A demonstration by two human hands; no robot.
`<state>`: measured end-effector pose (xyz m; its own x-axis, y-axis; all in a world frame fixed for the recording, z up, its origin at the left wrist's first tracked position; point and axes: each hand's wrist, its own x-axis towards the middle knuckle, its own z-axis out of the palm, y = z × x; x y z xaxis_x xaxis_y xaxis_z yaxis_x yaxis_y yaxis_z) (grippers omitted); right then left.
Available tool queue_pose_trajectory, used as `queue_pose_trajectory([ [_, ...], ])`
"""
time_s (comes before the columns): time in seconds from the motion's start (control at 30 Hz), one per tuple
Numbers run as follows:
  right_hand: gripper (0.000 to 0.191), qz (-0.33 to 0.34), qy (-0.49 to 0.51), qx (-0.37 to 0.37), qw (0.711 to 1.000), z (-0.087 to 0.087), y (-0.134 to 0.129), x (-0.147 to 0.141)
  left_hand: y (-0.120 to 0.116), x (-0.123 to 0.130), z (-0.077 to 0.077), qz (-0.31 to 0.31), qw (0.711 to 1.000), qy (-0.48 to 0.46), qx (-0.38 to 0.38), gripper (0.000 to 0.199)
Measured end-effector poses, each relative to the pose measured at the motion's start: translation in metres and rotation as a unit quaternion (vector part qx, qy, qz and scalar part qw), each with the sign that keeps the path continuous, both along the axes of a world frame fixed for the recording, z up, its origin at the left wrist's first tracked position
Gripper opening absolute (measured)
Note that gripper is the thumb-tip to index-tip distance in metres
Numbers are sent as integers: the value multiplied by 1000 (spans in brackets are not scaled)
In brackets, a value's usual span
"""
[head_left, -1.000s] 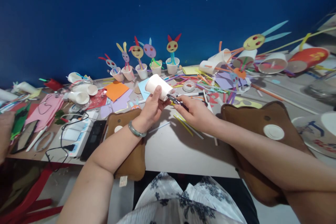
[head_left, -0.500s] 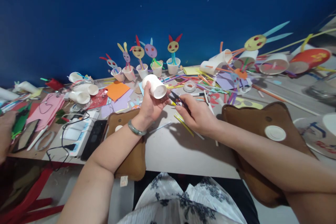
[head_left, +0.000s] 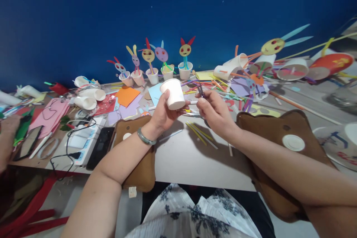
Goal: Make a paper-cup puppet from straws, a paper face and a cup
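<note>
A white paper cup is in my left hand, thumb on its near side and fingers under and behind it. To the right of the cup, my right hand is closed on dark scissors, whose tips point up and away from me. The scissors and the cup are apart. Below both hands, several yellow and white thin strips lie on the table. Part of the scissors is hidden by my fingers.
Cups with paper rabbit faces stand along the blue wall. Brown cushions lie under both forearms. A power strip and a phone are at the left. Another person's hand is at the far left edge.
The cup has turned more upright and moved slightly right. My right hand has drawn the scissors away from the cup, and their tips now point upward.
</note>
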<state>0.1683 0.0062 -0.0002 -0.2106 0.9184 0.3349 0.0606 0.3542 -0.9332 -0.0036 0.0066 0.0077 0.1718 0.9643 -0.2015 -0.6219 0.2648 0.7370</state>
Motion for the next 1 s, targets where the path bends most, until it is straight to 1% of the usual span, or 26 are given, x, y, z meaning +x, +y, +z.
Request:
queue_pose_trajectory([
  [0.1, 28, -2, 22, -50, 999, 7, 2, 0, 0, -1, 0, -10, 999, 2, 31, 49],
  [0.27, 36, 0, 42, -100, 994, 9, 4, 1, 0, -1, -2, -13, 999, 28, 38, 53],
  [0.37, 40, -7, 64, -106, 992, 7, 6, 2, 0, -1, -9, 8, 992, 79, 96, 55],
  [0.43, 42, -10, 75, -105, 992, 6, 6, 2, 1, -1, -15, 35, 977, 140, 159, 63],
  [0.57, 47, 23, 92, -107, 990, 9, 5, 4, 3, -2, -24, 72, 922, 269, 270, 82],
  [0.67, 55, 54, 87, -99, 990, 10, 3, 4, 1, -3, -23, 87, 883, 326, 326, 86],
  [0.73, 62, 68, 68, -85, 992, 10, 2, 5, -2, -2, -17, 92, 872, 339, 342, 84],
  [0.87, 71, 79, 37, -62, 994, 9, -1, 5, -13, 1, -4, 116, 879, 328, 326, 72],
  [1.0, 72, 71, 16, -46, 996, 10, -3, 5, -19, 2, 1, 127, 899, 296, 298, 72],
])
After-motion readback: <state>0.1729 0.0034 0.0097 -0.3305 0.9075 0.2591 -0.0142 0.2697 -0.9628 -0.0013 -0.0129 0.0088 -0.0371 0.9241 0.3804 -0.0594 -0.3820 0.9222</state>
